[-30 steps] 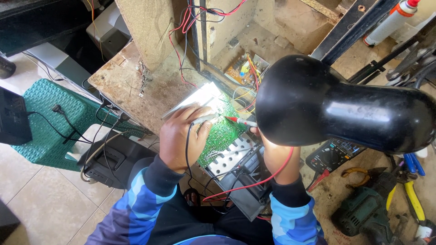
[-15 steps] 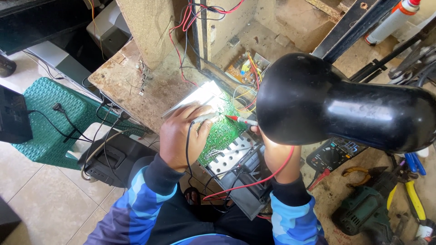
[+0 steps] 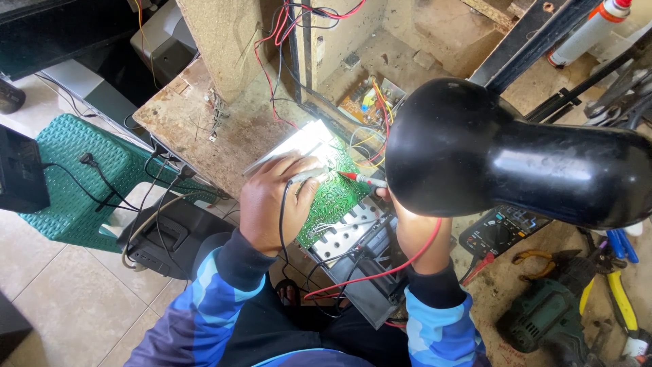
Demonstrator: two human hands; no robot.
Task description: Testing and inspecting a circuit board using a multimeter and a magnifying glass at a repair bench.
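Observation:
A green circuit board (image 3: 337,191) lies tilted in front of me, brightly lit at its far end. My left hand (image 3: 274,202) rests on the board's left side and grips a probe with a black lead running down my wrist. My right hand (image 3: 415,231), partly hidden under the black lamp shade (image 3: 509,158), holds a red probe (image 3: 361,179) whose tip touches the board; its red lead (image 3: 380,272) loops down toward my lap. Under the board sits a grey metal chassis (image 3: 353,238).
A multimeter (image 3: 499,231) lies right of my right hand. Pliers with yellow handles (image 3: 621,299), a green power tool (image 3: 543,316) and other tools crowd the right. A worn wooden bench (image 3: 204,115) with wires is ahead; a green plastic stool (image 3: 68,177) stands left.

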